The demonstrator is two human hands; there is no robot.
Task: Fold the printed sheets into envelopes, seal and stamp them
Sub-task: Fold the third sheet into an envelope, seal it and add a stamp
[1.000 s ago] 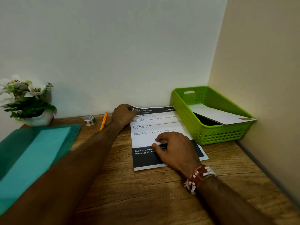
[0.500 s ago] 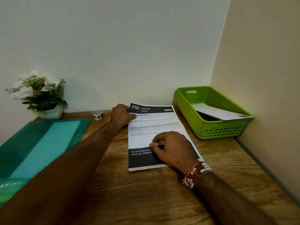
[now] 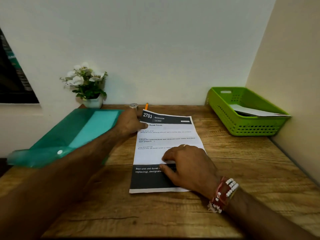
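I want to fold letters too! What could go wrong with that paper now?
The left hand pinches only the top left corner of the paper, and that corner curls up, so the fold might come out crooked or crease the corner. The right hand presses the lower part; if it slips, the paper could slide on the table. The pen and tape roll lie just behind the left hand and might get knocked.

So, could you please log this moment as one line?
left hand: holds sheet corner | right hand: presses sheet | sheet: unfolded, on desk
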